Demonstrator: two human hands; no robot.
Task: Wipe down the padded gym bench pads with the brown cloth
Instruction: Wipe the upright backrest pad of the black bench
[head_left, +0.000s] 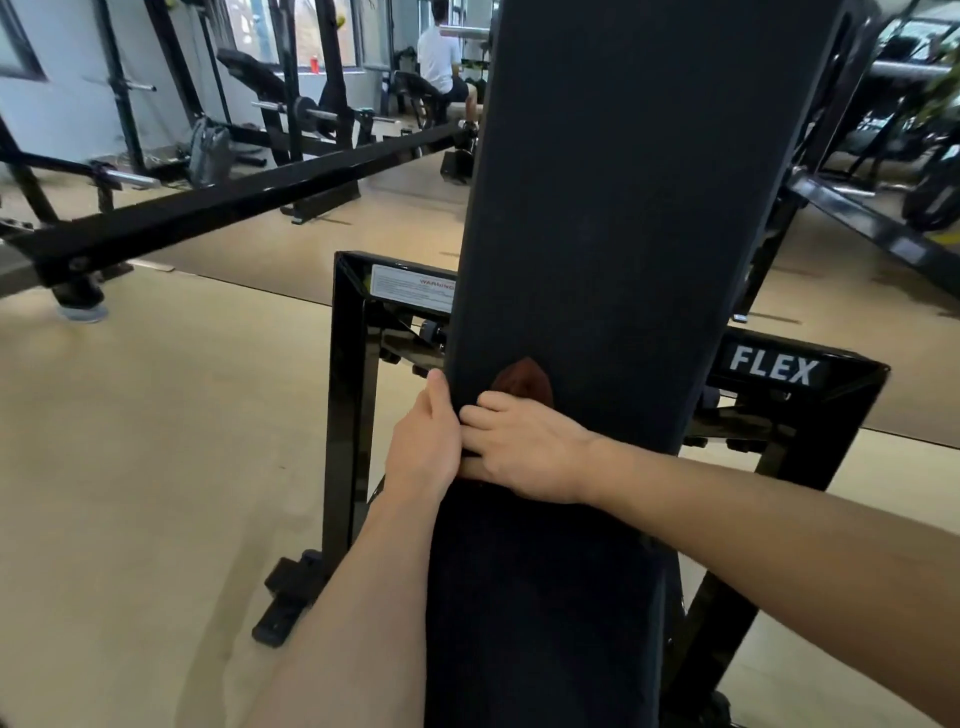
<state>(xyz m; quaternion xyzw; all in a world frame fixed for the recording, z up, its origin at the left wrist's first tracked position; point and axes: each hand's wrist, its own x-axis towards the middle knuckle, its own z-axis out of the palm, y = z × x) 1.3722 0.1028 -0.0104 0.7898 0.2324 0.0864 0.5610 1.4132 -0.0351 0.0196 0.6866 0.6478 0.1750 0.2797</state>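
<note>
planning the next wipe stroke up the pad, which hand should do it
Right. The right hand already lies on the brown cloth, pressing it against the bench pad. The left hand only grips the pad's left edge, steadying it.

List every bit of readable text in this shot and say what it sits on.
"FLEX": white letters on the black frame right of the bench pad.
"WARNING": red heading, cut off by the pad, on the white sticker on the frame's left crossbar.
The sticker's small print is too blurred to read.

Left hand upright, right hand flat, fingers extended.
</note>
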